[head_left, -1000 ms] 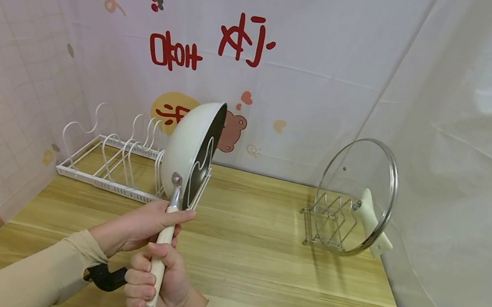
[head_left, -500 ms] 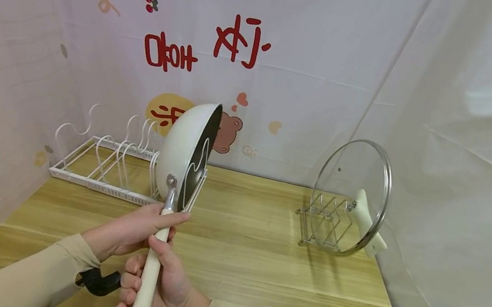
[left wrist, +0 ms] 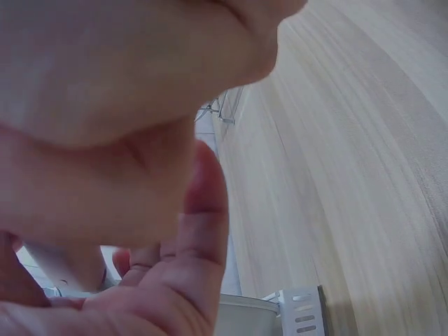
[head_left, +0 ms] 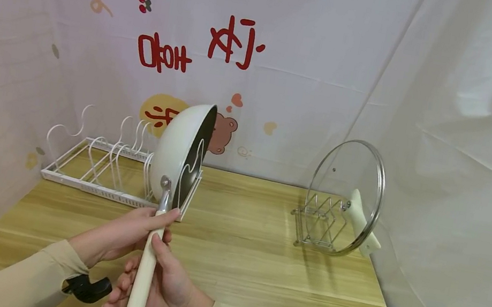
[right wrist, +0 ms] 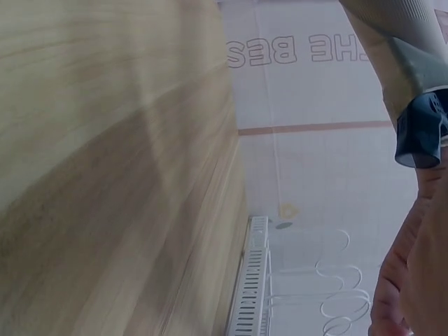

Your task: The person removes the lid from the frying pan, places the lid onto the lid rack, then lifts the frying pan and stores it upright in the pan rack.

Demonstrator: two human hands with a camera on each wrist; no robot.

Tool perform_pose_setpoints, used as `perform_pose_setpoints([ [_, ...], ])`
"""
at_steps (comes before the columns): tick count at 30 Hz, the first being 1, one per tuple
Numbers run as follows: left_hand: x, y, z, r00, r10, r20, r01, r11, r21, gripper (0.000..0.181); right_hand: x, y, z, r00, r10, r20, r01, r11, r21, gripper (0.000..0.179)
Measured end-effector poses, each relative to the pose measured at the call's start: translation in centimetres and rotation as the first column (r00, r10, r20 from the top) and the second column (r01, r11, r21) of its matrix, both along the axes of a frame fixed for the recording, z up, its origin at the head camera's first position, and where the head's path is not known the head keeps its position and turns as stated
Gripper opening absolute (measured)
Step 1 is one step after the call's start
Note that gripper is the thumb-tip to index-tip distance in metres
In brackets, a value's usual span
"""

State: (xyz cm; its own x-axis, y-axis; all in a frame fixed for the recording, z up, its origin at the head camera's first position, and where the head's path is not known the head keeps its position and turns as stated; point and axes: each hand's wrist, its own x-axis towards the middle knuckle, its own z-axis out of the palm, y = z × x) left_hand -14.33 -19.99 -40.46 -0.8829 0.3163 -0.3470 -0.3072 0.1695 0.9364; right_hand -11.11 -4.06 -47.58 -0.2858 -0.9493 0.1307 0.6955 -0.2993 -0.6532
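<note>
In the head view, a white wok [head_left: 174, 147] with a dark inside stands on its side in the right end of a white wire rack [head_left: 95, 189]. Its pale handle [head_left: 142, 280] points toward me. My left hand [head_left: 130, 232] grips the handle close to the metal joint, thumb over the top and fingers underneath. Farther down, my right hand [head_left: 171, 293] lies against the handle with its fingers loosened behind it and the thumb along its side. In the left wrist view, my left hand [left wrist: 105, 140] covers much of the frame.
At the right of the wooden table [head_left: 247, 262], a glass lid [head_left: 379, 197] with a metal rim and pale handle stands upright in a small metal rack [head_left: 296, 227]. A patterned curtain [head_left: 314, 40] hangs behind. Wire dividers [head_left: 91, 157] fill the white rack's left part.
My right hand's fingers have uncurled from the handle, and the handle's end has swung slightly left and down. The left hand keeps its grip. The whole view has shifted a little.
</note>
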Motion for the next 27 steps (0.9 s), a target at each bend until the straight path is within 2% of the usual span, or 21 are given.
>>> perform_pose_setpoints([
  [10, 0.3, -0.5, -0.3, 1.000, -0.017, -0.012, 0.017, 1.000, 0.007, 0.064, -0.4, 0.6, -0.1, 0.999, -0.016, -0.048, 0.017, 1.000, 0.020, 0.063],
  [23, 0.5, -0.7, -0.5, 1.000, -0.013, 0.001, 0.013, 1.000, 0.004, 0.070, -0.8, 1.4, 0.3, 0.996, -0.060, -0.070, 0.066, 0.993, 0.094, 0.058],
  [27, 0.5, -0.8, -0.7, 1.000, -0.013, -0.009, 0.014, 1.000, 0.023, 0.067, -0.9, 1.6, 0.5, 0.994, -0.067, -0.084, 0.080, 0.983, 0.168, 0.062],
])
